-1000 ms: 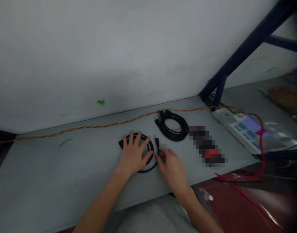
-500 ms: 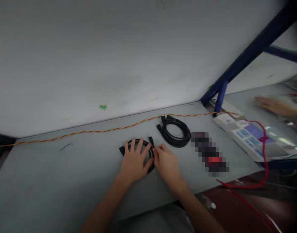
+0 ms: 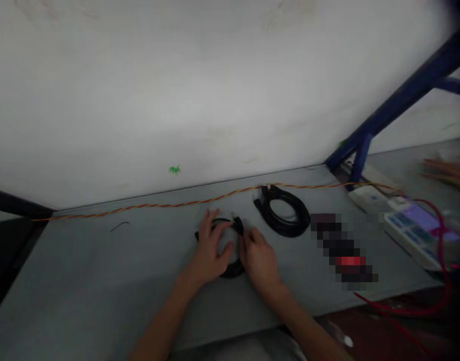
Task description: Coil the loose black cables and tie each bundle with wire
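A thin dark wire scrap lies alone on the gray table at about 9 o'clock from the hands. A long twisted orange and yellow wire runs along the back edge by the white wall. In the middle, the left hand lies flat on a small black cable coil, fingers spread wide and pressing it down. Just beside it, the right hand pinches the loose end of that cable, near its plug, which sticks up at 12 o'clock. So the coil looks mostly wound, and only the last bit of the end seems left to tuck in (it is a little blurry, so this is a guess). At 2 o'clock sits a second black cable coil, already round and neat, apart from the hands. Farther right is a white box with buttons and a red wire.
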Available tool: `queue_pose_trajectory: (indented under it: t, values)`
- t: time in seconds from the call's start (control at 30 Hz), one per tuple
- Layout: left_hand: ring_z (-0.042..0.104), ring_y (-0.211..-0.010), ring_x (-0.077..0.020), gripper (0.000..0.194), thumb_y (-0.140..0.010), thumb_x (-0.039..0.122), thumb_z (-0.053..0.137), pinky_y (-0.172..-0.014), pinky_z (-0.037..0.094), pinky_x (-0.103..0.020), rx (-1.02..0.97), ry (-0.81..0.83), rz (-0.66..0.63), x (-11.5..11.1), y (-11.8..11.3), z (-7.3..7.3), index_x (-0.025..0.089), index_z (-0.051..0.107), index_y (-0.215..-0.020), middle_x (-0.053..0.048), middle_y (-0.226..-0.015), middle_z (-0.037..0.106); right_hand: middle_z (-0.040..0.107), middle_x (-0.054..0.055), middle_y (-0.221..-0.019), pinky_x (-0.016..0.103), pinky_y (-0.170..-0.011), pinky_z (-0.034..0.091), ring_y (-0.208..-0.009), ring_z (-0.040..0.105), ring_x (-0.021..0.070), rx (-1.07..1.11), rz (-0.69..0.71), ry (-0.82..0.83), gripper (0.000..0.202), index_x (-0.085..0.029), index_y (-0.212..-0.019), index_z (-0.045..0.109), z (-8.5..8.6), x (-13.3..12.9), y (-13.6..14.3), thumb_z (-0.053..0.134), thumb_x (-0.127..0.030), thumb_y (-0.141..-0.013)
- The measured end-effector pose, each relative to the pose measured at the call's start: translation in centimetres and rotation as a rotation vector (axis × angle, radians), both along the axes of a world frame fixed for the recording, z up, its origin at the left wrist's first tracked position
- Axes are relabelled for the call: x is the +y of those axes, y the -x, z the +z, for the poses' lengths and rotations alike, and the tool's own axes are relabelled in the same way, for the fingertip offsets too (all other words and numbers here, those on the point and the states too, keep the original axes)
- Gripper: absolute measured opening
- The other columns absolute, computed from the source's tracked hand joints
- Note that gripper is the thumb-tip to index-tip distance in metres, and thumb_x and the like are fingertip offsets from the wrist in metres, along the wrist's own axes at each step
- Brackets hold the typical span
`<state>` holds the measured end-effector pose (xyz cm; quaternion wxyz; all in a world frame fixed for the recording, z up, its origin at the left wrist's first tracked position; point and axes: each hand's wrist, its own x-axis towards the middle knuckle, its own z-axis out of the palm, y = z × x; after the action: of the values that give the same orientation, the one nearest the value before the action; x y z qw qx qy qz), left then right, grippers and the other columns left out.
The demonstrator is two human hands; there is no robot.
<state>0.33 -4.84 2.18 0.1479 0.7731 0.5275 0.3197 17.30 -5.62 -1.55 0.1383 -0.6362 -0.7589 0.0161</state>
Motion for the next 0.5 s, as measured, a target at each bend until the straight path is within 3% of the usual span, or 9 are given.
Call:
queue_pose_trajectory:
  t: [0.07, 0.1, 0.17, 0.2, 0.3, 0.4, 0.5]
  values:
    - [0.035, -0.153, -0.0320, 0.029, -0.097, 0.026, 0.059, -0.123, 0.033, -0.055, 0.006, -0.126, 0.176, 0.4, 4.2, 0.5, 0.026, 0.068, -0.124, -0.011, -0.155, 0.050, 0.066, 0.009, -0.092, 0.030, -0.062, 0.047, -0.079, 0.065, 0.0205, 0.018, 0.013, -0.040, 0.023, -0.014, -0.102, 0.071, -0.4, 0.1, -0.2, 0.049, -0.020, -0.106]
    - [0.047, -0.144, -0.0313, 0.024, -0.096, 0.029, 0.060, -0.121, 0.035, -0.054, 0.042, -0.186, 0.301, 0.6, 7.1, 0.7, 0.025, 0.072, -0.117, -0.010, -0.145, 0.059, 0.066, 0.009, -0.092, 0.030, -0.063, 0.048, -0.079, 0.066, 0.0207, 0.031, 0.020, -0.060, 0.024, -0.014, -0.103, 0.071, -0.7, 0.2, -0.3, 0.048, -0.021, -0.106]
    - [0.063, -0.120, -0.0280, 0.027, -0.095, 0.035, 0.059, -0.113, 0.044, -0.049, 0.188, -0.146, 0.600, 0.7, 14.0, 0.9, 0.022, 0.075, -0.114, -0.009, -0.122, 0.070, 0.066, 0.009, -0.091, 0.031, -0.066, 0.050, -0.081, 0.066, 0.0215, 0.061, 0.059, -0.088, 0.026, -0.014, -0.107, 0.072, -1.1, 0.5, -0.6, 0.047, -0.022, -0.107]
    - [0.064, -0.117, -0.0281, 0.033, -0.095, 0.038, 0.057, -0.111, 0.046, -0.048, 0.278, -0.077, 0.765, 0.5, 17.5, 1.0, 0.021, 0.075, -0.117, -0.008, -0.120, 0.070, 0.066, 0.010, -0.093, 0.031, -0.068, 0.051, -0.084, 0.066, 0.0221, 0.079, 0.094, -0.093, 0.027, -0.015, -0.111, 0.072, -1.2, 0.7, -0.7, 0.047, -0.023, -0.107]
    - [0.064, -0.112, -0.0382, 0.044, -0.085, 0.044, 0.067, -0.104, 0.047, -0.059, 0.349, 0.074, 0.889, -0.4, 25.9, 1.0, 0.014, 0.077, -0.116, -0.015, -0.121, 0.071, 0.067, 0.011, -0.099, 0.032, -0.072, 0.053, -0.090, 0.067, 0.0234, 0.118, 0.200, -0.082, 0.027, -0.015, -0.119, 0.071, -1.2, 1.8, -0.9, 0.048, -0.023, -0.107]
    - [0.068, -0.103, -0.0345, 0.036, -0.084, 0.045, 0.066, -0.096, 0.053, -0.053, 0.336, 0.151, 0.880, -0.9, 29.2, 0.8, 0.016, 0.080, -0.099, -0.013, -0.113, 0.075, 0.069, 0.010, -0.103, 0.032, -0.073, 0.054, -0.092, 0.067, 0.0233, 0.119, 0.283, -0.065, 0.025, -0.017, -0.121, 0.071, -0.7, 3.0, -0.5, 0.052, -0.023, -0.106]
    - [0.069, -0.103, -0.0333, 0.034, -0.086, 0.042, 0.061, -0.096, 0.054, -0.050, 0.307, 0.158, 0.855, -0.4, 28.5, 0.5, 0.014, 0.079, -0.093, -0.014, -0.109, 0.077, 0.070, 0.010, -0.106, 0.033, -0.075, 0.054, -0.093, 0.066, 0.0235, 0.099, 0.339, -0.053, 0.026, -0.018, -0.124, 0.071, -0.3, 3.9, 0.1, 0.054, -0.024, -0.106]
